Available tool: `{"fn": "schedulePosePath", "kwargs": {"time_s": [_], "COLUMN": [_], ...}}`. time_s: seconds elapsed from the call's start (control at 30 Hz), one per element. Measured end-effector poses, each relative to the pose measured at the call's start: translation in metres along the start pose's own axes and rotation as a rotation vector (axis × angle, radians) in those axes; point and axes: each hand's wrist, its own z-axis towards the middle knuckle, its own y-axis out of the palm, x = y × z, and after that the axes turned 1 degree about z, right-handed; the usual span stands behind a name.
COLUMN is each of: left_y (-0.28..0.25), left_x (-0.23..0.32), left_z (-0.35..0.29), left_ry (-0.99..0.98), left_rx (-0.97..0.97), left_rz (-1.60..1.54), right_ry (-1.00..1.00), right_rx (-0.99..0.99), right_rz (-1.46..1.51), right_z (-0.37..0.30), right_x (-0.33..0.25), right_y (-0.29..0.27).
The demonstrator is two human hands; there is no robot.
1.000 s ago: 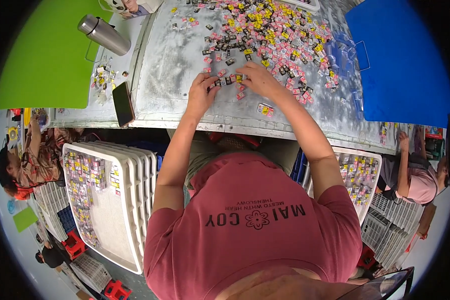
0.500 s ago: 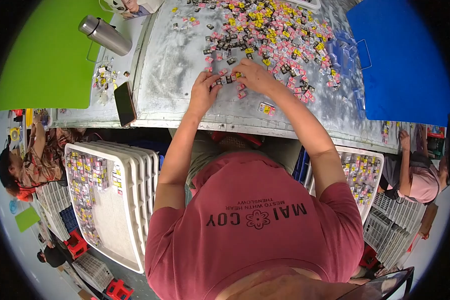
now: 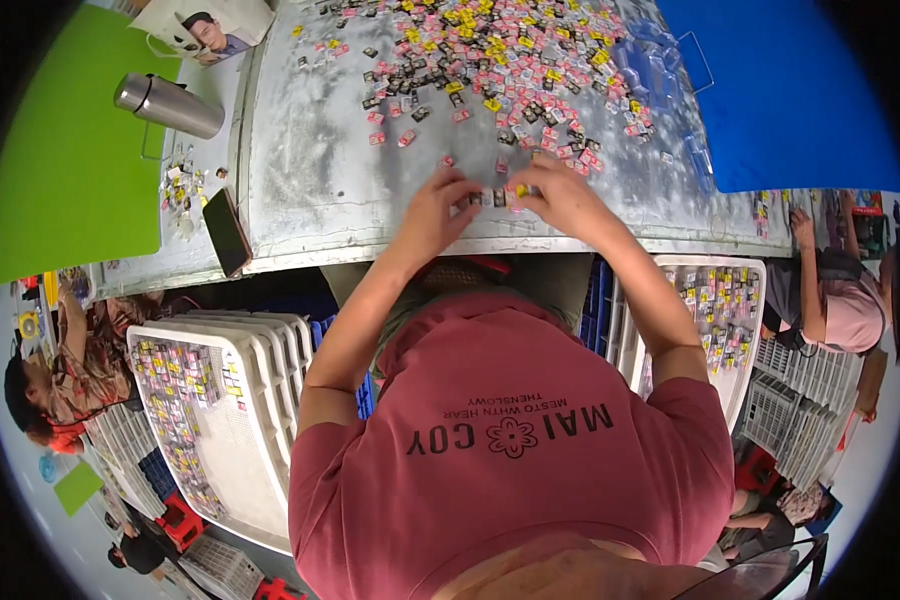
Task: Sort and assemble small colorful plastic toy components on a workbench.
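A short row of small flat rectangular pieces (image 3: 497,197), black, white, pink and yellow, spans the gap between my hands near the table's front edge. The fingers of my left hand (image 3: 435,218) pinch its left end. At the right end, by a yellow piece, my right hand (image 3: 568,203) has thumb and fingers closed on it. Fingertips cover both ends of the row. Just beyond my hands lie a few loose pieces, and farther off spreads a big heap of the same pieces (image 3: 490,60) in pink, black, yellow and white.
A dark phone (image 3: 227,232), a steel flask (image 3: 170,105) and a paper bag (image 3: 205,28) stand at the left. Clear plastic parts (image 3: 650,65) lie by the blue board (image 3: 780,100). White trays (image 3: 260,440) of pieces flank me below the table. Other people work at both sides.
Both hands have come nearer the table's front edge and rightward, with the row between them. The whole view has tilted slightly. A small group of pieces near the edge no longer shows separately.
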Motion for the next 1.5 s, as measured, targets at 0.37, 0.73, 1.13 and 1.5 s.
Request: {"fn": "schedulePosePath", "kwargs": {"time_s": [0.37,0.73,1.13,1.5], "left_y": [0.02,0.024,0.037,0.046], "left_x": [-0.02,-0.026,-0.006,0.0], "left_z": [0.0,-0.004,-0.036,-0.052], "left_ry": [0.136,0.129,0.308,0.174], "left_rx": [-0.143,-0.049,0.047,-0.106], "left_rz": [0.147,0.177,0.531,0.647], "right_ry": [0.035,-0.02,-0.058,-0.106], "right_rx": [0.237,0.264,0.418,0.504], "right_rz": [0.022,0.08,0.049,-0.088], "right_z": [-0.045,-0.047,-0.062,-0.065], "right_x": [0.011,0.015,0.023,0.012], "right_y": [0.051,0.049,0.064,0.071]}}
